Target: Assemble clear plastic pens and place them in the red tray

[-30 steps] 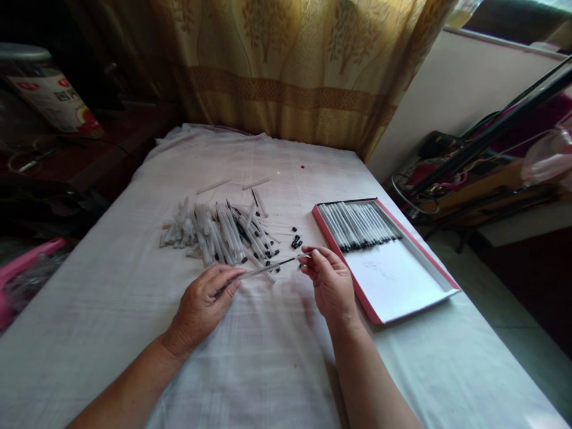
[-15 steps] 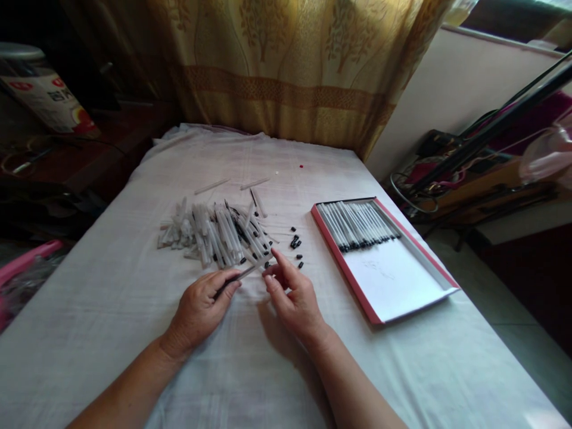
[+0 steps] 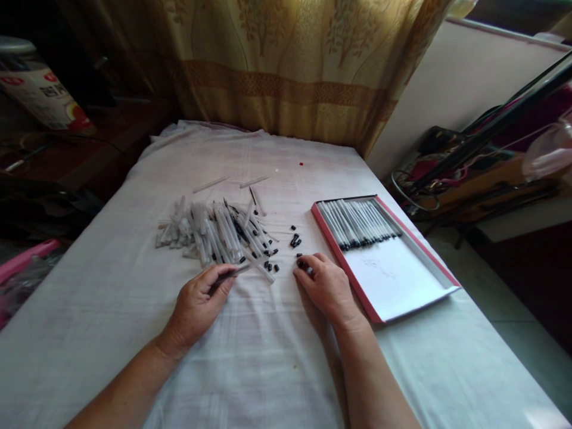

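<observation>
A clear pen barrel [image 3: 245,269] with a dark length inside is pinched between the thumb and fingers of my left hand [image 3: 199,304], its free end pointing right. My right hand [image 3: 328,292] rests low by the tray, thumb and fingertips closed around a small black pen cap [image 3: 300,263], partly covered by the fingers. Several more black caps [image 3: 295,241] lie just beyond those fingertips. Left of them spreads a heap of clear pen barrels [image 3: 227,232], mixed with dark refills and black caps.
To the right lies a shallow red-edged box [image 3: 353,277], with a row of black-tipped pens [image 3: 357,223] along its far part. Two loose barrels [image 3: 211,184] lie behind the heap. A patterned curtain [image 3: 286,83] hangs past the table's far edge; a labelled jar [image 3: 42,89] stands left.
My right hand has moved right, away from the barrel tip, down to the loose caps, and its fingers have closed on one. My left hand has lowered slightly, still holding the barrel.
</observation>
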`<state>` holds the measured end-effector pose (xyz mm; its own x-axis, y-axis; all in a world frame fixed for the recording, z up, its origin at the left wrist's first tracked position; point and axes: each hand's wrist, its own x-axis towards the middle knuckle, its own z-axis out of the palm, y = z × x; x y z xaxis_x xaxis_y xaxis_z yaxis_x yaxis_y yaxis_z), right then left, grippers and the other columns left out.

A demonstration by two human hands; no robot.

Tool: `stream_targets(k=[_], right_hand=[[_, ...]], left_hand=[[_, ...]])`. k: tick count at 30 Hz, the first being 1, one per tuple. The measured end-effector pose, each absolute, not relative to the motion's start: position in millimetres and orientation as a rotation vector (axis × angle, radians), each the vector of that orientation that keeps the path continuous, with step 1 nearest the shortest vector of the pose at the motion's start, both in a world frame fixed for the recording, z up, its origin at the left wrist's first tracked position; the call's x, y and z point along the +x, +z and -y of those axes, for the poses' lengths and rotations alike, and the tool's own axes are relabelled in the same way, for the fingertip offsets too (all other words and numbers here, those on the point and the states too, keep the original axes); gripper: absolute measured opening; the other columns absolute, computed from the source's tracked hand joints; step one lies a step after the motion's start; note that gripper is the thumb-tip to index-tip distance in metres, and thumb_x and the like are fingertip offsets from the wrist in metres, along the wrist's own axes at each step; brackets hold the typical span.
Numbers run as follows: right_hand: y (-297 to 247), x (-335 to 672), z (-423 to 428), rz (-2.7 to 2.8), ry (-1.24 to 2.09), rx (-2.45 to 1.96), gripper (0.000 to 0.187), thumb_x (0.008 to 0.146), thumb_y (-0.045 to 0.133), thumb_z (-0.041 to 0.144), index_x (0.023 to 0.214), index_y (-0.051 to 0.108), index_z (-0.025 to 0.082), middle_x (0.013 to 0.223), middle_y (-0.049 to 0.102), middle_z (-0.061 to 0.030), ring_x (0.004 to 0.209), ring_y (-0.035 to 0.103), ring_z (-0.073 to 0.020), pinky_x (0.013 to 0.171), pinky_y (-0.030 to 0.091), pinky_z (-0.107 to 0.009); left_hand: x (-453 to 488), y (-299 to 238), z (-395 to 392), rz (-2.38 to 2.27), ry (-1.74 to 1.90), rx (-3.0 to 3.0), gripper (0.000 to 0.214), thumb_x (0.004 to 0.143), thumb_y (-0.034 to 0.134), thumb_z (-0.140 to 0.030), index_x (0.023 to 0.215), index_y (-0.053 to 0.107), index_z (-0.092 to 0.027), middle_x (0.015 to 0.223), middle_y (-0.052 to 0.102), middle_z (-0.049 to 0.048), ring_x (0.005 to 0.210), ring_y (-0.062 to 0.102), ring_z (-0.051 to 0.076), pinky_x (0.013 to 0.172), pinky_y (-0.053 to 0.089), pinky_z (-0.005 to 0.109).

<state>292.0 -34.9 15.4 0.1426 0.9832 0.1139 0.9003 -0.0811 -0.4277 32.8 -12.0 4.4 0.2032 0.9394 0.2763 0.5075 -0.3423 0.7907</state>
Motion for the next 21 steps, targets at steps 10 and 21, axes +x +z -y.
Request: stream_targets(k=[10, 21], right_hand=[[12.7, 282.0, 32.8, 1.408, 0.575, -1.626, 0.016, 0.082, 0.058, 0.025, 0.088, 0.073, 0.022, 0.083, 0.073, -0.0047, 0.076, 0.066, -0.0197, 0.073, 0.052, -0.032], [28.8, 256.6, 36.9, 1.073, 1.107, -1.306, 0.014, 0.073, 0.065, 0.026, 0.083, 0.075, 0.021, 0.067, 0.068, 0.0010, 0.057, 0.060, -0.0119, 0.052, 0.048, -0.022]], left_hand=[[31.4, 0.6, 13.4, -1.267, 1.003, 2.123, 0.024, 0.089, 0.055, -0.036, 0.100, 0.071, -0.023, 0.094, 0.075, 0.0052, 0.087, 0.071, 0.020, 0.080, 0.057, 0.030], [32.7, 3.5, 15.5, -1.271, 0.942, 2.193, 0.025, 0.091, 0.052, -0.035, 0.102, 0.071, -0.023, 0.096, 0.075, 0.0051, 0.089, 0.070, 0.020, 0.083, 0.055, 0.030]])
